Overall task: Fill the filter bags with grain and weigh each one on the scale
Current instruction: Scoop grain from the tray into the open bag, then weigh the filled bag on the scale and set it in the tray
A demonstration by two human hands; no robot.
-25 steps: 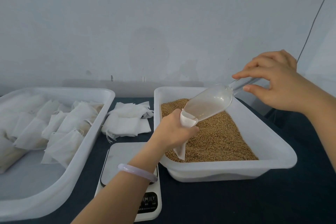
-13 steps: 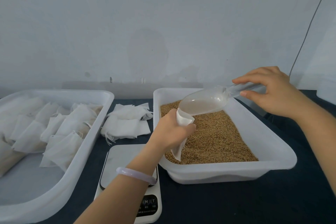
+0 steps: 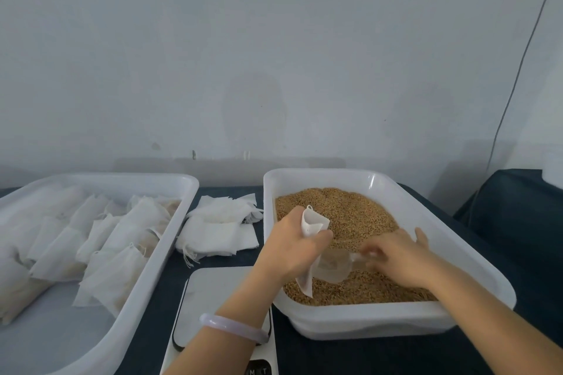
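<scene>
Golden-brown grain (image 3: 344, 207) fills the white tub (image 3: 365, 320) on your right side, and both your hands are over it. Your left hand (image 3: 292, 248) pinches a white filter bag (image 3: 313, 222) in its curled fingers. The bag's mouth points up and stands open, so grain can be tipped in. The rest of the bag hangs down below your fist, and it looks thin and flat, so I think it has little or no grain in it yet. Your right hand (image 3: 396, 256) is low in the tub with the clear scoop (image 3: 332, 268). Its fingers look curled round the handle, but they are blurry. The scoop sits down on the grain, most likely to dig up a load. The scale (image 3: 219, 292) waits just beside the tub, under your left arm, with nothing on its plate, so weighing is a short trip. Empty bags (image 3: 219, 231) lie in a pile behind the scale, close to grab. Full bags (image 3: 122, 234) lie in the other tub (image 3: 122, 178) on your left.
</scene>
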